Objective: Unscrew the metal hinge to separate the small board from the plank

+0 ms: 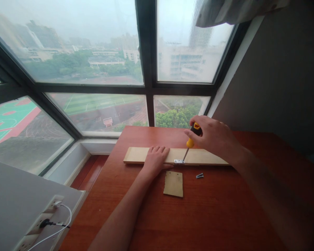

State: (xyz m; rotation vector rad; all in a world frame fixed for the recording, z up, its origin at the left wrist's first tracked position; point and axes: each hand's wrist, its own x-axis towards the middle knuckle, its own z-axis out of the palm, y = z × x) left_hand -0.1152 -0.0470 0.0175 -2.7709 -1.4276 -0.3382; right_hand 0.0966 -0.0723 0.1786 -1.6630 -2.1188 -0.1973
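Observation:
A long pale wooden board (136, 155) lies across the red-brown table (225, 209). My left hand (155, 158) presses flat on the board near its middle. My right hand (211, 136) grips a yellow and black screwdriver (192, 137), held nearly upright, with its tip on a small metal hinge (179, 161) at the board's near edge. A small square wooden piece (173, 183) lies on the table just in front of the hinge. Loose screws (199, 175) lie to the right of it.
Large windows (99, 69) rise behind the table's far edge, with a dark wall (282, 76) at the right. A white power strip (42, 223) with plugged cables sits on a grey surface at the lower left. The floor gap (86, 167) lies left of the table.

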